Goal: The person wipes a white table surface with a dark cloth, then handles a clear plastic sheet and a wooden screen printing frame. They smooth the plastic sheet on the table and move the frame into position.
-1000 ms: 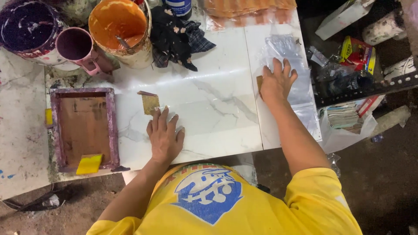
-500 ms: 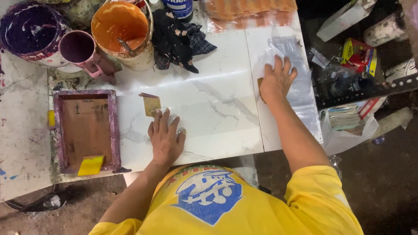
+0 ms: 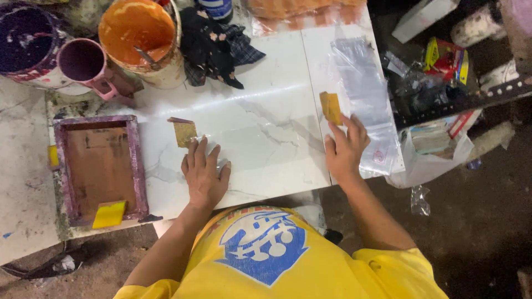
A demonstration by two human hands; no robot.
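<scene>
White marble-patterned tiles make up the tabletop (image 3: 266,111), set over a dim, littered floor.

The left hand (image 3: 204,176) lies flat near the front edge, fingers spread and palm down on a small clear plastic sleeve that is hard to make out against the tile. Just beyond its fingertips, on the far side, sits a small gold card (image 3: 184,133), touching or nearly touching them.

The right hand (image 3: 344,148) rests further right, fingers loosely spread, its fingertips against a yellow sponge-like block (image 3: 331,107) that lies just far of the hand. The right edge of the hand overlaps a long clear plastic bag (image 3: 367,99), whose long axis runs near to far along the right side of the tabletop. The right hand is much the nearer one to this bag.

To the left lies a purple-stained wooden frame (image 3: 100,166) with a yellow squeegee (image 3: 109,214) at its near corner. At the far edge stand an orange bucket (image 3: 141,39) holding orange paint and a stirring tool, a purple mug (image 3: 83,63) stained dark inside, and a larger purple bucket (image 3: 25,41) of dark paint. A dark rag (image 3: 216,47) lies bunched beside the orange bucket.
</scene>
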